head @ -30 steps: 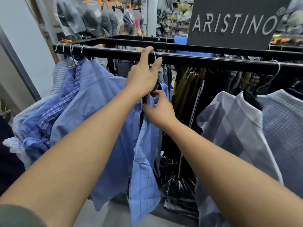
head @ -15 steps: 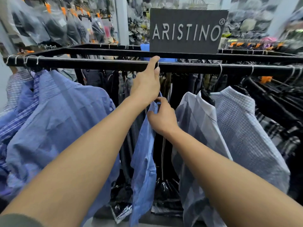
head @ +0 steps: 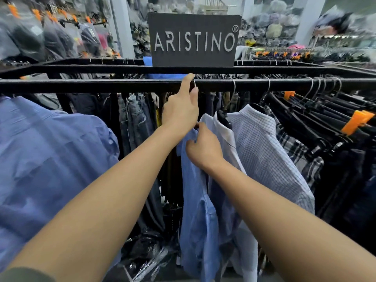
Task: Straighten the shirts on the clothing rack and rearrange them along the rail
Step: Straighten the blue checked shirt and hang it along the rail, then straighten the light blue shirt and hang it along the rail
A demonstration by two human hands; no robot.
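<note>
A black rail (head: 101, 85) runs across the view. My left hand (head: 181, 110) pinches the wire hook of a hanger (head: 194, 84) at the rail's middle. Below it hangs a light blue checked shirt (head: 195, 200), and my right hand (head: 203, 151) grips its fabric near the collar. That shirt touches a pale grey shirt (head: 219, 127) and a white fine-checked shirt (head: 264, 155) to its right. A large blue shirt (head: 50, 159) hangs at the left, apart from the others.
A dark ARISTINO sign (head: 194, 40) stands on the rack's back rail. Dark clothes on hangers with orange clips (head: 358, 121) crowd the right end. Jeans (head: 134, 119) hang behind the rail. Plastic-wrapped items (head: 146, 255) lie on the floor below.
Both hands have slid the light blue checked shirt rightwards along the rail, away from the large blue shirt and up against the pale grey shirt. The view has followed to the right.
</note>
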